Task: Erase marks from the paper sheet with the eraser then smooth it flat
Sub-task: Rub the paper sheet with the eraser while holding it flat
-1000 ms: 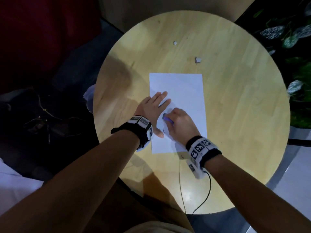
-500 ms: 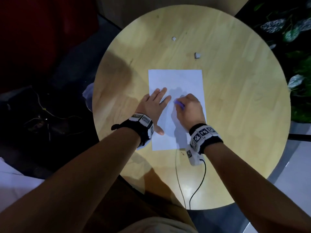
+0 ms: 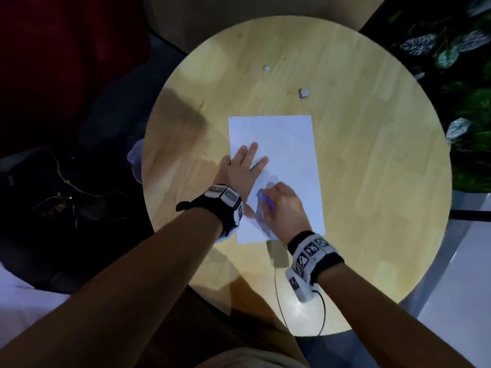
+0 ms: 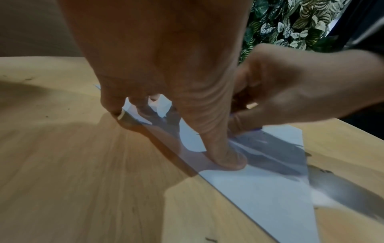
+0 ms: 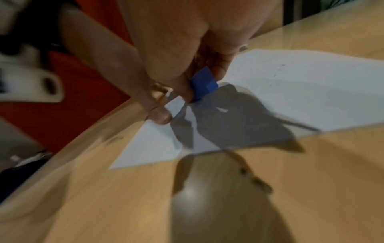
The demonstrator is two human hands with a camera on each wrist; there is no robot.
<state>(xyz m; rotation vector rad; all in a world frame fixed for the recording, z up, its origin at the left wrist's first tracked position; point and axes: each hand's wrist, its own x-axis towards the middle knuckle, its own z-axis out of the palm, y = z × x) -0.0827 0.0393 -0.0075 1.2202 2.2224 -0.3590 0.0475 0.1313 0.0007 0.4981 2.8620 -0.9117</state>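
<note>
A white paper sheet lies flat on the round wooden table. My left hand presses on the sheet's left edge with straight, spread fingers; its thumb is planted on the paper. My right hand pinches a small blue eraser between thumb and fingers and holds it down on the lower middle of the sheet. In the right wrist view the blue eraser touches the paper, blurred by motion.
Two small white scraps lie on the table beyond the sheet. A black cable hangs from my right wristband over the near table edge. Leafy plants stand at the right; dark clutter on the floor at the left.
My right hand with the eraser slid up the sheet, then came back down toward me to the lower middle. The left hand stayed pressing on the left edge.
</note>
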